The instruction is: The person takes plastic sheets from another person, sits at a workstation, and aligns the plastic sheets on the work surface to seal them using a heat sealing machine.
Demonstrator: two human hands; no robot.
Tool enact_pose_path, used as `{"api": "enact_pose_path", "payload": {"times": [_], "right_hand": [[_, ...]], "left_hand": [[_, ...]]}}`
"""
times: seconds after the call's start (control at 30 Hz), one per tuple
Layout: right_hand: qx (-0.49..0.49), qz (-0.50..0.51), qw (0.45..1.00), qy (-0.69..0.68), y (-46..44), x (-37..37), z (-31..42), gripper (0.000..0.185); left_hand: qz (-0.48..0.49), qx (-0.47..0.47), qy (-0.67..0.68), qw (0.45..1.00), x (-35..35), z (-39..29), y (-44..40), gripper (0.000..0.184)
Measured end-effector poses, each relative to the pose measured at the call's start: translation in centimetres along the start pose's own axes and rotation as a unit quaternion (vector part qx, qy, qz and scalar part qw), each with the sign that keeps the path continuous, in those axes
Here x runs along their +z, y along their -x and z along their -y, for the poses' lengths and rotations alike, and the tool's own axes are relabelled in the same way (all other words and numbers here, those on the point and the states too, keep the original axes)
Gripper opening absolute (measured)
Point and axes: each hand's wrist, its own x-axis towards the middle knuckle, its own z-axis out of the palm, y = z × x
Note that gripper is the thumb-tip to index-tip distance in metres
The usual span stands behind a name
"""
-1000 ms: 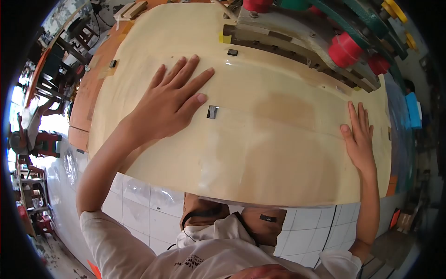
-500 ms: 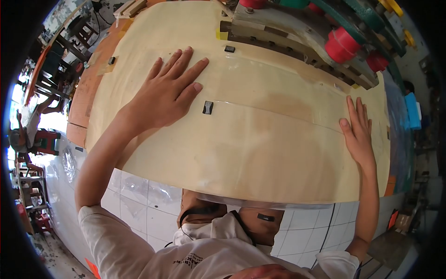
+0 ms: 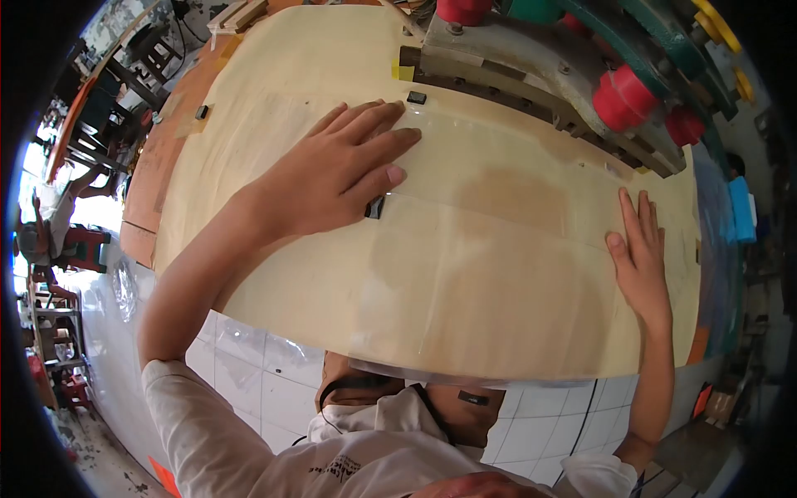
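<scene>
My left hand (image 3: 332, 170) lies flat, fingers slightly apart, on a clear plastic sheet (image 3: 498, 257) spread over the cream tabletop (image 3: 274, 50). Under the edge of its palm, a small black block (image 3: 375, 209) is partly hidden. A second small black block (image 3: 417, 98) sits just beyond the fingertips, close to the machine's metal bar (image 3: 498, 93). Far to the right, my right hand (image 3: 641, 266) rests with outstretched fingers near the sheet's right side, thumb apart. Neither hand grips anything.
A green machine with red knobs (image 3: 623, 95) overhangs the table's far right. Another black block (image 3: 202, 112) sits at the left edge. Clear plastic (image 3: 241, 336) lies on the tiled floor. A person (image 3: 54, 224) is in the left background, near a red stool (image 3: 85, 249).
My left hand has slid to the right across the surface and now partly covers the middle black block. My right hand stays at nearly the same place. The view has shifted slightly.
</scene>
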Motion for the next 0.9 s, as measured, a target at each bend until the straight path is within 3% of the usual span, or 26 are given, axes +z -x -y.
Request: {"api": "enact_pose_path", "payload": {"times": [0.5,0.57,0.67,0.77,0.9], "right_hand": [[0.001,0.007,0.999,0.037,-0.8,0.3,-0.1,0.065],[-0.009,-0.011,0.999,0.035,-0.8,0.3,0.0,0.063],[-0.033,-0.040,0.998,0.026,-0.7,-0.3,1.1,0.059],[-0.055,-0.025,0.997,-0.042,-0.6,-0.5,1.7,0.056],[-0.059,-0.015,0.998,0.003,-0.6,-0.2,1.5,0.054]], "left_hand": [[-0.007,-0.036,0.042,0.998,0.7,0.4,-0.6,0.051],[-0.024,-0.011,-0.026,0.999,0.7,0.3,-0.6,0.050],[-0.012,0.029,-0.009,0.999,0.6,0.5,-0.8,0.051],[-0.008,0.032,-0.030,0.999,1.0,0.4,-0.9,0.053],[-0.004,0.022,-0.052,0.998,1.0,0.0,-1.0,0.054]]}}
